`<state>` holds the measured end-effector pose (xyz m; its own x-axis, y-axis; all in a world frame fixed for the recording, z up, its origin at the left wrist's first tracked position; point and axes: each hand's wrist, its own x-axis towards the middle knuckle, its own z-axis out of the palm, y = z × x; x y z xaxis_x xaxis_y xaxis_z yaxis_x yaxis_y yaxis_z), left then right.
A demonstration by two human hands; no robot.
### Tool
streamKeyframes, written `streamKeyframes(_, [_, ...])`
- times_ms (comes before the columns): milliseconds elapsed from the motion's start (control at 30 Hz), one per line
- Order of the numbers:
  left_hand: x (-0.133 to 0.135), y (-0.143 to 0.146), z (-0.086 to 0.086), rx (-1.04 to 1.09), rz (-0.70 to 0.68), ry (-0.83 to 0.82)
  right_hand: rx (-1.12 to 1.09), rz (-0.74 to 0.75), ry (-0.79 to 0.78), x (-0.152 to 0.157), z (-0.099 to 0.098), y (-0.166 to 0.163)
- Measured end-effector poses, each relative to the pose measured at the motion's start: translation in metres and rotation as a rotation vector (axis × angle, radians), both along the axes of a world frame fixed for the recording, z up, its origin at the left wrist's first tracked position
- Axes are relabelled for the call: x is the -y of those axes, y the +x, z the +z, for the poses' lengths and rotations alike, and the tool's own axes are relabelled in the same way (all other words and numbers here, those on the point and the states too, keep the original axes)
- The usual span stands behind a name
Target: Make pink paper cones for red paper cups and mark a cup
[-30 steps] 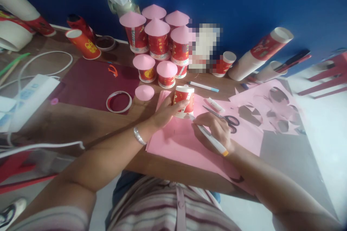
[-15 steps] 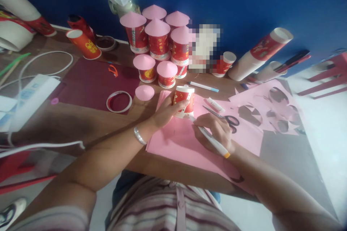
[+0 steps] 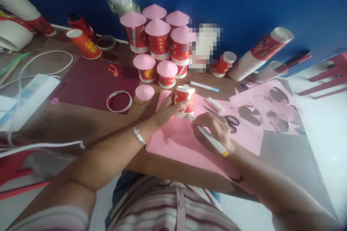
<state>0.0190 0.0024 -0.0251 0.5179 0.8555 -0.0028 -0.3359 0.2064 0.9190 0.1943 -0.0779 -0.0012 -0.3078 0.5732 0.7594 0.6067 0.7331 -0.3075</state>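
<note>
My left hand (image 3: pixel 165 112) is wrapped round a red paper cup (image 3: pixel 185 100) that stands upside down on a pink paper sheet (image 3: pixel 184 140). My right hand (image 3: pixel 215 129) pinches a white pen (image 3: pixel 210 137) with an orange end, its tip against the cup's rim on the paper. Black-handled scissors (image 3: pixel 226 118) lie just beyond my right hand. A small white tube (image 3: pixel 215 104) lies next to the cup.
Several red cups topped with pink paper cones (image 3: pixel 158 39) stand behind. A loose pink cone (image 3: pixel 144 92) and a tape ring (image 3: pixel 118 101) lie left. Cut pink paper (image 3: pixel 267 106), a cup stack (image 3: pixel 260 53), a blue-tipped pen (image 3: pixel 204 86) and a white cable (image 3: pixel 40 64) surround.
</note>
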Motion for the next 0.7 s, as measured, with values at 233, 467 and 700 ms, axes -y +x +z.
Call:
streamKeyframes(233, [0.0001,-0.0018,-0.0014,-0.029,-0.030,-0.022,0.013,0.033,-0.018,0.0004,0.0007,0.0008])
streamKeyframes(467, [0.0004,-0.0013,-0.0013,-0.019,-0.044,-0.027,0.006,0.050,-0.067,0.0013,-0.0030,0.0038])
streamKeyframes(700, [-0.0008,-0.0024,-0.0039,-0.058,-0.034,0.004,-0.011,0.030,-0.014,-0.0022,0.0000,0.0020])
